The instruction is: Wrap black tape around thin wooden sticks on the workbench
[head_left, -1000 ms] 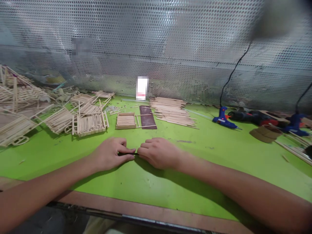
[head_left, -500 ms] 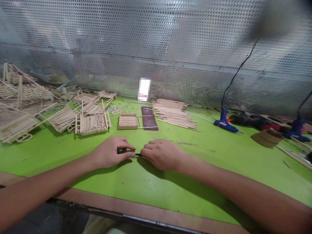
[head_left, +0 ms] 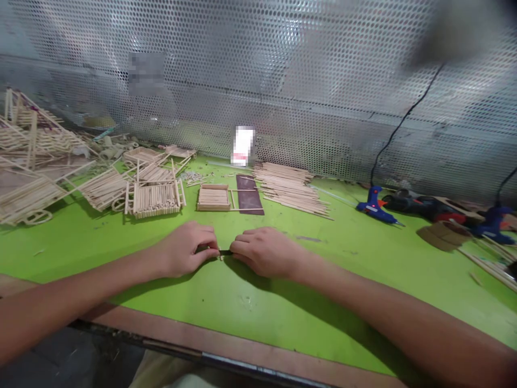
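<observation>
My left hand (head_left: 189, 250) is pinched, thumb and forefinger closed at the tips on a small pale wooden stick (head_left: 221, 257). Facing it, my right hand (head_left: 264, 252) is closed with curled fingers around one end of a thin dark blade-like strip (head_left: 225, 253). The strip bridges the short gap between the hands, its left end touching or nearly touching the stick. My right fingers hide the rest of it. Both hands rest low on the green tabletop (head_left: 246, 318).
Behind the hands lie a small stick-built tray (head_left: 213, 198), a dark rectangular plate (head_left: 249, 202) and loose sticks (head_left: 291, 186). Stick-built pieces (head_left: 155, 200) crowd the left. To the right sit a blue glue gun (head_left: 374, 206) and a brown ring (head_left: 443, 235). Perforated sheeting (head_left: 283, 64) backs the table.
My left thumb and forefinger have closed together and drawn slightly left. The stick bit at their tips shows more clearly. My right hand has barely shifted; the view has tilted slightly.
</observation>
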`<state>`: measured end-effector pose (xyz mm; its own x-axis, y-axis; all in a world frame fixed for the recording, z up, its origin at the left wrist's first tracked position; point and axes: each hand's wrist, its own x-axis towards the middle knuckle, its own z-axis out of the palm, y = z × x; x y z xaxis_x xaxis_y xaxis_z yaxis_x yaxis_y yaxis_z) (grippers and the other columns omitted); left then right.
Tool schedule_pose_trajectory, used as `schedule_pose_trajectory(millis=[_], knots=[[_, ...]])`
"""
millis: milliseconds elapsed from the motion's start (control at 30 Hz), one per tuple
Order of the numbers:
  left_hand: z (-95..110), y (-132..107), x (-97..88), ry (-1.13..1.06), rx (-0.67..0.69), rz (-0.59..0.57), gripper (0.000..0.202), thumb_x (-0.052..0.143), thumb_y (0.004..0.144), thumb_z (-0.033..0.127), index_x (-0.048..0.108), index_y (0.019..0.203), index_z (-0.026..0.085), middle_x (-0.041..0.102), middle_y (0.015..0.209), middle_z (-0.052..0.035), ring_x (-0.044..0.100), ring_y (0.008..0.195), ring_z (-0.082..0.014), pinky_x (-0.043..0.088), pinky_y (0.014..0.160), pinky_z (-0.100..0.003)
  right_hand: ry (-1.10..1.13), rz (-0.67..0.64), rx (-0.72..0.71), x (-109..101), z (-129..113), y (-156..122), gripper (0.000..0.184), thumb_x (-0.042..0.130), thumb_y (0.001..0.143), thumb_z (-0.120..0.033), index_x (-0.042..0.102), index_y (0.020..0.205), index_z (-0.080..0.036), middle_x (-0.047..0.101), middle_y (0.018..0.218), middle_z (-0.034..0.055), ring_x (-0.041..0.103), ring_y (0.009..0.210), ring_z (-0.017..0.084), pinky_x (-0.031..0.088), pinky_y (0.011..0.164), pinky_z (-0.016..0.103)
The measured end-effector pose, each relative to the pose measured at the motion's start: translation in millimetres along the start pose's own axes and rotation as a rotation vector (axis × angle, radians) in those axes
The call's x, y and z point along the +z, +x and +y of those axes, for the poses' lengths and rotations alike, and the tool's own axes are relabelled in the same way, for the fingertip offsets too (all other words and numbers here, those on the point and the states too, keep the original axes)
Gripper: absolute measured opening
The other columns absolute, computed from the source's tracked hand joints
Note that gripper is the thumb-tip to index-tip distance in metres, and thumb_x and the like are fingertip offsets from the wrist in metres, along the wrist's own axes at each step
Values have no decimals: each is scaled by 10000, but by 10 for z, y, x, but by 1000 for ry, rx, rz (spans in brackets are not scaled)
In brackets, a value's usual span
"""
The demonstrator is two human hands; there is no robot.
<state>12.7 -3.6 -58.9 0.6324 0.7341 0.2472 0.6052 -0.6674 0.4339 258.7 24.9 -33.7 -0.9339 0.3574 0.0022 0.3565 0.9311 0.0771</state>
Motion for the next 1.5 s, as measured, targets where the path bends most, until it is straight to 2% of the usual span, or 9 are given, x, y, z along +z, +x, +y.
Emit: schedule_pose_trajectory(millis=[133,267,467,700,833,1133,1267,1400,1500], knots=[[15,-37,3,46,2,30,255,607,1008,360,678,857,167,674,802,-25,597,744,-195,390,734,-344,-37,23,-13,16,-13,-8,185,523,1066,-238,688,1024,-168,737,873,36,641,774,172,392,675,298],[67,-39,18,83,33,44,361,689,946,464,713,1134,157,719,1041,-84,658,913,-254,471,804,-385,-99,14,-2,31,-52,-69,125,552,1035,-197,674,1036,-172,738,891,39,641,786,186,379,664,309],[100,-6,68,126,113,26,335,629,998,386,737,1242,182,749,1212,-98,694,1055,-277,502,937,-437,-155,13,75,21,-139,-192,92,570,1008,-172,659,1031,-175,723,855,42,627,785,191,350,655,317],[54,56,74,68,-62,81,199,782,904,459,850,946,277,772,1069,-46,691,940,-249,501,815,-391,-157,7,69,32,-172,-121,83,564,1020,-184,647,1019,-184,723,876,31,627,784,196,311,627,332],[44,59,68,76,-76,60,165,794,898,451,850,969,313,767,1089,-36,680,963,-250,481,818,-390,-141,-9,60,20,-160,-79,99,553,1026,-195,646,994,-183,720,870,28,630,784,194,304,622,339],[46,45,62,94,-51,43,206,770,920,455,845,996,279,757,1059,-39,677,943,-239,474,807,-380,-117,-11,61,10,-138,-107,103,557,1023,-193,651,985,-176,720,868,45,623,779,188,321,629,321],[54,36,60,76,-34,63,247,754,928,466,837,992,243,751,1061,-56,679,954,-259,476,825,-401,-107,-18,57,-8,-134,-102,101,561,1022,-187,659,1004,-174,722,867,46,628,784,192,342,637,316],[72,5,24,16,-1,111,264,699,972,442,803,1100,236,741,1108,-63,672,1009,-255,458,878,-405,-100,-28,48,-12,-115,-93,101,565,1013,-176,664,1029,-169,724,875,46,634,791,195,353,638,312],[70,-2,4,18,-4,106,200,668,1000,382,801,971,235,753,973,-32,659,920,-230,412,845,-393,-87,-26,34,-1,-98,-83,123,546,1026,-176,667,1043,-166,721,872,42,632,787,191,360,641,310]])
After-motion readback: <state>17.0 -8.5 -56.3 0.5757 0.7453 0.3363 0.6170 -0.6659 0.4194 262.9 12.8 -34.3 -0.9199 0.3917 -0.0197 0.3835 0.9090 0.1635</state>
